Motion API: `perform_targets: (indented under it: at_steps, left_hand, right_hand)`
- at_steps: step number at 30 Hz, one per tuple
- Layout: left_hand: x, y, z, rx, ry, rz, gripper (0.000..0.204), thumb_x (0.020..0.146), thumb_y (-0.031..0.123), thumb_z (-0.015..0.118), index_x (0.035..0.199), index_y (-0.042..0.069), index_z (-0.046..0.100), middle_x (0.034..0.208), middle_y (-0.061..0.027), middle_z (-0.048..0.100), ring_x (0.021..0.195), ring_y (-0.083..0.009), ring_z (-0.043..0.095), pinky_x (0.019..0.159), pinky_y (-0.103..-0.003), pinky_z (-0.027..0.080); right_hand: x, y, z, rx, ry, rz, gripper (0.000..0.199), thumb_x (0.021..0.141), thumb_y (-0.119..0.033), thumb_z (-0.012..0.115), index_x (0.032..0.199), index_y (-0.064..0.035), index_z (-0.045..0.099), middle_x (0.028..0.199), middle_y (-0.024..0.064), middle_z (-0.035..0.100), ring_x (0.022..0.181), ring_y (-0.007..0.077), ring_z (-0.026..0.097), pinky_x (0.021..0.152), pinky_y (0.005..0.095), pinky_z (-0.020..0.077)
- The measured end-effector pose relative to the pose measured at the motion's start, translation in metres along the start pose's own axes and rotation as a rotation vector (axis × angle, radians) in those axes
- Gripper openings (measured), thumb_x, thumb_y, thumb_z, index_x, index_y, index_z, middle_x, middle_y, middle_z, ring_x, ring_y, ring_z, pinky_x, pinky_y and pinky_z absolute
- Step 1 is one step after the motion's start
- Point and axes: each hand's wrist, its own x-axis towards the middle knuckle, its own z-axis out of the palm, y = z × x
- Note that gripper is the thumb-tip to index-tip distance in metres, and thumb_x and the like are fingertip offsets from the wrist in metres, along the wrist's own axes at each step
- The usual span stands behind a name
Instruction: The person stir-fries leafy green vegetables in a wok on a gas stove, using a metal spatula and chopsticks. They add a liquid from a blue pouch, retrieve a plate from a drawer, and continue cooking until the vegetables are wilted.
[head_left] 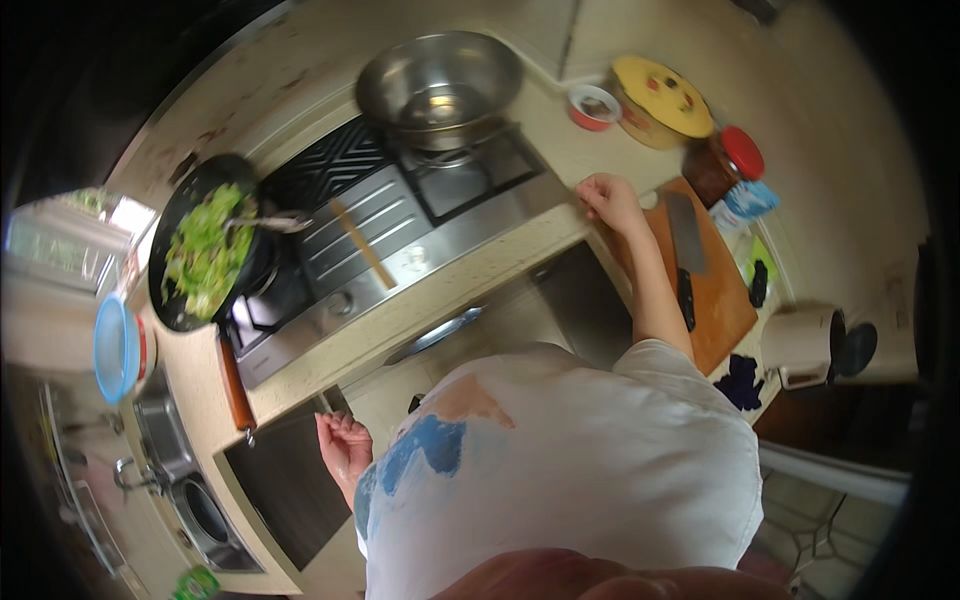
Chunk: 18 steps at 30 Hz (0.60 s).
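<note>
My left hand (343,447) is low in front of the counter, its fingers loosely curled and nothing visible in them. Just beyond it juts the brown handle (236,385) of a black wok (167,290), which stands on the left burner. Chopped green leafy vegetables (208,255) lie in the wok, with a metal spatula (275,223) resting in them. My right hand (608,200) is closed above the counter's front edge, beside the wooden cutting board (722,325); whatever its fingers may hold is hidden. On that board lies a cleaver (686,235) with a black handle.
A large steel basin (440,85) sits on the right burner. A wooden stick (362,243) crosses the stove's middle. At the back right stand a small red bowl (594,107), a yellow-lidded pot (662,100) and a red-lidded jar (722,165). A blue basin (117,348) and sink (165,440) are left.
</note>
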Motion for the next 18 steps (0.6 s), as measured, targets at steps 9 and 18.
perform_targets:
  at_steps: [9,18]
  left_hand:
    - [0.027,-0.053,0.045,0.139,0.109,-0.123,0.022,0.096,0.022,0.048,0.087,0.005,0.059,0.076,-0.0028,0.058,0.064,-0.0119,0.051,0.06,-0.024,0.045]
    - [0.036,-0.077,0.089,0.331,0.057,-0.19,0.022,0.096,0.024,0.047,0.089,0.005,0.058,0.077,-0.0017,0.058,0.065,-0.011,0.052,0.063,-0.025,0.046]
  right_hand:
    - [-0.048,0.206,-0.174,0.305,1.244,-0.004,0.019,0.084,-0.015,0.061,0.093,0.0016,0.064,0.074,0.0088,0.067,0.061,0.0156,0.064,0.059,0.0297,0.0512]
    - [-0.031,0.292,-0.268,0.076,0.772,0.355,0.033,0.078,-0.013,0.065,0.108,-0.0012,0.057,0.08,0.0052,0.062,0.065,0.0139,0.058,0.059,0.0255,0.0479]
